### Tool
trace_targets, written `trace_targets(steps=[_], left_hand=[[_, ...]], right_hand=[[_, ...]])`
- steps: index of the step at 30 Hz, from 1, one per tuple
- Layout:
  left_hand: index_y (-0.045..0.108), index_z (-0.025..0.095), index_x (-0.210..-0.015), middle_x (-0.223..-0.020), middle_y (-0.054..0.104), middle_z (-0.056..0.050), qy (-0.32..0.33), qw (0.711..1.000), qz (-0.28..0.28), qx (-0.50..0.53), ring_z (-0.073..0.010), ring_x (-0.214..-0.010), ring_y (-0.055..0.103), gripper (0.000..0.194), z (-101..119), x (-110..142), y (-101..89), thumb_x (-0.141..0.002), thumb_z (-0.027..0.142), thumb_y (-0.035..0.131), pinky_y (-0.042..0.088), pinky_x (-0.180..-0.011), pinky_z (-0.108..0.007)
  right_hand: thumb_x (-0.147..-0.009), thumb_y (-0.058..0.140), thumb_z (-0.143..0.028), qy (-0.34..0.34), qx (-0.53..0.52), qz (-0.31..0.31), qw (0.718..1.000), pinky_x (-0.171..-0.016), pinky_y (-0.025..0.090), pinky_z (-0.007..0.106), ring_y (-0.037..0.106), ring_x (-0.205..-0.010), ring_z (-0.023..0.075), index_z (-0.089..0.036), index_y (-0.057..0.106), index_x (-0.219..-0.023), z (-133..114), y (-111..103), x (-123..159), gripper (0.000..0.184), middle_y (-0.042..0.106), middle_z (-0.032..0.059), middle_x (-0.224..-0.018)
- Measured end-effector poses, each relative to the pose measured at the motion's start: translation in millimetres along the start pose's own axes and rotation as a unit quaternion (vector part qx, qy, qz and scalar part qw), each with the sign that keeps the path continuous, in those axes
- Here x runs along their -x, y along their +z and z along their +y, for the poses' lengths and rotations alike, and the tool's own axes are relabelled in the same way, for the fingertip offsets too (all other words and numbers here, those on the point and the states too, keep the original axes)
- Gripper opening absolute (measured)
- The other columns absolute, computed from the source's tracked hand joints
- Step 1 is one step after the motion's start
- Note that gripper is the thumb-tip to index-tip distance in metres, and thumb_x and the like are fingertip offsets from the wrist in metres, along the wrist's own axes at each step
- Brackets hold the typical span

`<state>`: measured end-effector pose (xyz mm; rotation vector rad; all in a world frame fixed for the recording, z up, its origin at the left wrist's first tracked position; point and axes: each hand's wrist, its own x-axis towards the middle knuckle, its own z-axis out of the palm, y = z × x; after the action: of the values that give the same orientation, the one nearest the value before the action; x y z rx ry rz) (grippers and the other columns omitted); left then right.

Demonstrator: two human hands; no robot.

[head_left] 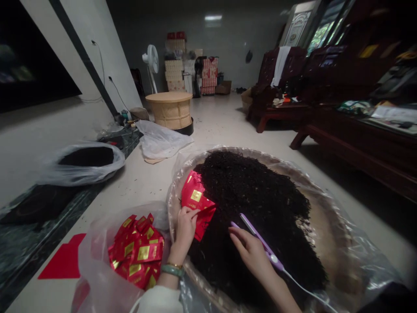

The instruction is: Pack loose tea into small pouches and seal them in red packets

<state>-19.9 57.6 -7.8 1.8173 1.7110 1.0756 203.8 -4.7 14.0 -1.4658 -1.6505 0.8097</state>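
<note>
My left hand (pixel 186 227) pinches the edge of a red foil packet (pixel 206 214) with gold markings, over the left rim of a round basket (pixel 339 219). More red packets (pixel 195 194) lie just above it, partly overlapping. Dark, loose dried leaves that look like tea (pixel 254 184) are heaped in the basket. My right hand (pixel 249 248) is over the leaves, fingers stretched out to the left. Right beside it, a purple hair straightener (pixel 265 245) rests with its arms apart; the fingers partly hide one arm, and whether they touch it I cannot tell.
A plastic bag of red packets (pixel 138 252) stands left of the basket, near a flat red sheet (pixel 63 258). Beyond are an open bag of dark leaves (pixel 86 156), a round wooden table (pixel 169 98) and dark wooden furniture (pixel 355 139). A white cord (pixel 306 289) trails from the straightener.
</note>
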Motion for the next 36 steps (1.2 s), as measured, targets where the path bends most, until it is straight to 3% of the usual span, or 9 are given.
trace_targets(steps=[5, 10, 12, 16, 22, 26, 30, 33, 36], left_hand=[[0.077, 0.022, -0.075, -0.122, 0.058, -0.009, 0.042, 0.993, -0.024, 0.109, -0.0219, -0.103, 0.061, 0.03, 28, 12, -12.6, -0.08, 0.013, 0.049, 0.049, -0.091, -0.035], [0.079, 0.023, -0.075, -0.084, 0.073, -0.007, 0.083, 0.952, -0.174, 0.238, -0.0217, -0.083, 0.068, 0.029, 56, 26, -13.9, -0.083, 0.022, 0.052, 0.053, -0.079, -0.031], [0.08, 0.024, -0.086, -0.088, 0.075, -0.008, 0.079, 0.946, -0.185, 0.253, -0.0218, -0.086, 0.069, 0.03, 63, 32, -12.0, -0.084, 0.023, 0.05, 0.054, -0.081, -0.032], [0.075, 0.024, -0.106, -0.114, 0.073, -0.007, 0.0, 0.942, -0.185, 0.279, -0.0238, -0.112, 0.064, 0.032, 67, 46, -4.6, -0.084, 0.029, 0.053, 0.049, -0.1, -0.037], [0.069, 0.018, -0.118, -0.126, 0.067, -0.01, -0.141, 0.897, -0.168, 0.383, -0.0252, -0.117, 0.063, 0.043, 67, 62, 12.0, -0.08, 0.035, 0.058, 0.047, -0.103, -0.038], [0.071, 0.019, -0.114, -0.124, 0.069, -0.008, -0.152, 0.887, -0.169, 0.403, -0.0254, -0.121, 0.06, 0.041, 70, 66, 11.7, -0.078, 0.034, 0.059, 0.044, -0.107, -0.038], [0.071, 0.017, -0.111, -0.116, 0.072, -0.011, -0.181, 0.867, -0.155, 0.438, -0.0271, -0.11, 0.066, 0.044, 70, 67, 11.0, -0.078, 0.046, 0.062, 0.052, -0.095, -0.036], [0.071, 0.016, -0.104, -0.096, 0.077, -0.01, -0.209, 0.863, -0.148, 0.435, -0.0247, -0.087, 0.072, 0.049, 70, 63, 10.8, -0.073, 0.053, 0.069, 0.056, -0.075, -0.031], [0.074, 0.014, -0.088, -0.081, 0.077, -0.009, -0.226, 0.855, -0.196, 0.424, -0.0217, -0.077, 0.07, 0.046, 71, 56, 6.1, -0.068, 0.055, 0.074, 0.053, -0.07, -0.028]], right_hand=[[-0.092, 0.045, -0.043, -0.002, 0.023, 0.041, 0.999, -0.096, 0.051, 0.049, 0.067, -0.107, 0.0304, -0.018, 0.072, -0.105, 6, -3, -3, 0.039, 0.073, 0.0144, -0.112], [-0.092, 0.05, -0.041, -0.023, -0.027, 0.024, 0.999, -0.099, 0.05, 0.046, 0.061, -0.118, 0.0275, -0.021, 0.059, -0.128, -16, -9, -4, 0.042, 0.063, 0.0128, -0.13], [-0.091, 0.054, -0.034, -0.062, -0.038, -0.011, 0.997, -0.095, 0.053, 0.042, 0.064, -0.112, 0.0256, -0.022, 0.059, -0.128, -26, -10, -4, 0.039, 0.067, 0.0115, -0.124], [-0.092, 0.052, -0.022, -0.129, 0.007, 0.023, 0.991, -0.087, 0.058, 0.038, 0.068, -0.101, 0.024, -0.021, 0.063, -0.122, -27, -5, 0, 0.032, 0.072, 0.0108, -0.109], [-0.094, 0.05, -0.015, -0.26, 0.11, 0.149, 0.948, -0.087, 0.057, 0.04, 0.064, -0.106, 0.0246, -0.021, 0.058, -0.128, -14, 10, 9, 0.036, 0.068, 0.0125, -0.114], [-0.093, 0.053, -0.017, -0.259, 0.148, 0.202, 0.933, -0.068, 0.057, 0.036, 0.062, -0.082, 0.0224, -0.019, 0.066, -0.102, -20, 6, 10, 0.016, 0.065, 0.0098, -0.089], [-0.094, 0.05, -0.015, -0.257, 0.142, 0.153, 0.944, -0.059, 0.053, 0.031, 0.055, -0.072, 0.0189, -0.019, 0.061, -0.085, -27, -2, 11, 0.016, 0.062, 0.0061, -0.078], [-0.095, 0.045, -0.01, -0.305, 0.134, 0.1, 0.938, -0.062, 0.052, 0.031, 0.052, -0.073, 0.0188, -0.018, 0.059, -0.09, -32, -5, 14, 0.017, 0.068, 0.006, -0.08], [-0.096, 0.043, -0.01, -0.345, 0.136, 0.088, 0.924, -0.062, 0.053, 0.03, 0.052, -0.072, 0.0189, -0.018, 0.059, -0.096, -36, -7, 18, 0.017, 0.07, 0.0064, -0.082]])
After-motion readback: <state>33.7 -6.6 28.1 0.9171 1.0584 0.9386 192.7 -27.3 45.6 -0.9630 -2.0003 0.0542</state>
